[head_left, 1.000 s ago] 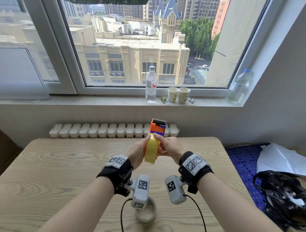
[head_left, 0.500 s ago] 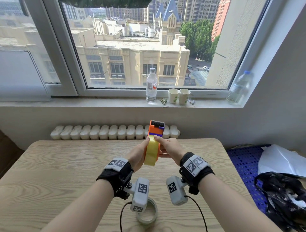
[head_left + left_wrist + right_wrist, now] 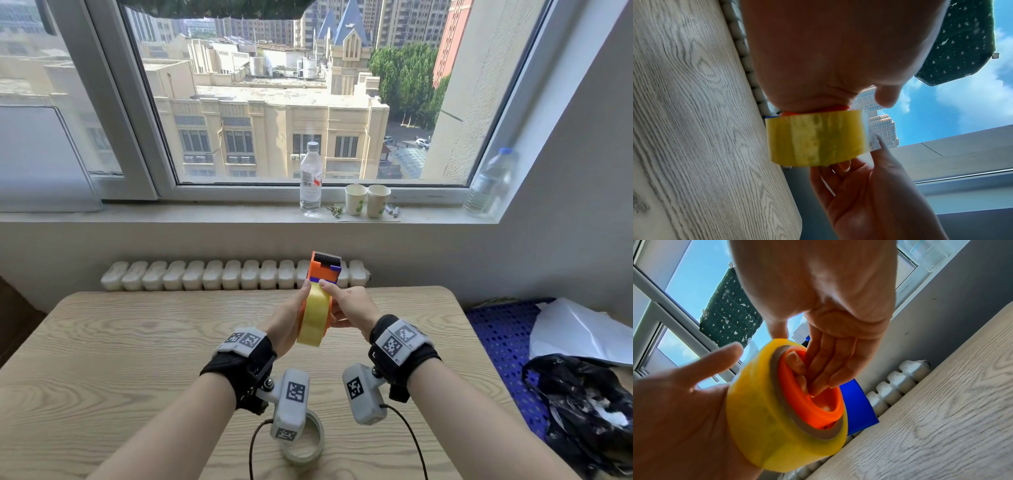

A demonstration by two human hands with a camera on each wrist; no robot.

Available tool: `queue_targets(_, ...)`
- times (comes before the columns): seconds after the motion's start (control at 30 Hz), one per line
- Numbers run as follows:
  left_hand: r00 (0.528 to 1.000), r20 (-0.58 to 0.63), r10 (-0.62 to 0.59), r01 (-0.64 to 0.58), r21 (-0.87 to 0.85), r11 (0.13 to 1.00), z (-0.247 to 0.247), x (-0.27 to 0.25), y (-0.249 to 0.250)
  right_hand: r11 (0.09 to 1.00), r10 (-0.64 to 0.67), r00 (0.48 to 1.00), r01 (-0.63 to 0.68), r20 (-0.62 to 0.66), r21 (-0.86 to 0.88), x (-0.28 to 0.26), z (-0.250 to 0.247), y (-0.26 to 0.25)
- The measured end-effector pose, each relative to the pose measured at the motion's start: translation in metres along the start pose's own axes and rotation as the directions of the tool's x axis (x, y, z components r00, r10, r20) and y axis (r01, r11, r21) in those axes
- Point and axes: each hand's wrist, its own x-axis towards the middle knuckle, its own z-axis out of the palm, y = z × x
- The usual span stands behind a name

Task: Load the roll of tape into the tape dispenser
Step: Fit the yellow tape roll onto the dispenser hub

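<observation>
Both hands hold an orange and blue tape dispenser [image 3: 325,270] upright above the wooden table [image 3: 137,342]. A yellow tape roll [image 3: 313,318] sits on its orange hub [image 3: 812,402]. My left hand [image 3: 286,320] grips the dispenser's left side, palm against the roll [image 3: 760,402], thumb on the rim. My right hand [image 3: 349,308] pinches the roll, with fingers [image 3: 828,369] inside the hub and the thumb on top. In the left wrist view a short clear tape end [image 3: 869,129] stands off the roll [image 3: 813,139]. The left fingers are hidden.
A second, clear tape roll [image 3: 303,442] lies on the table near the front edge, partly behind the wrist camera. A radiator [image 3: 222,274] runs behind the table. The sill holds a bottle [image 3: 311,181] and paper cups [image 3: 366,200]. A black bag [image 3: 582,411] lies right.
Both hands keep the same hold on the dispenser and roll. Only the head view has shifted a little.
</observation>
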Motion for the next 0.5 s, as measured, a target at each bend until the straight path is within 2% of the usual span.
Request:
queue_targets(0.13, 0.996, 0.073, 0.046, -0.048, 0.029, 0.998, 0.0010, -0.0029, 0.0008, 1.000, 0.016, 0.997, -0.017, -0.079, -0.009, 0.0034, 0.0004, 0.0000)
queue_targets(0.33, 0.998, 0.053, 0.044, -0.049, 0.086, 0.995, -0.0028, -0.0076, 0.0036, 1.000, 0.008, 0.998, -0.008, 0.058, 0.002, -0.0056, -0.0033, -0.0028)
queue_targets(0.5, 0.997, 0.067, 0.032, -0.040, 0.124, 0.991, -0.0049, -0.0097, 0.0011, 0.998, 0.007, 1.000, -0.009, -0.025, -0.064, -0.0033, -0.0012, -0.0020)
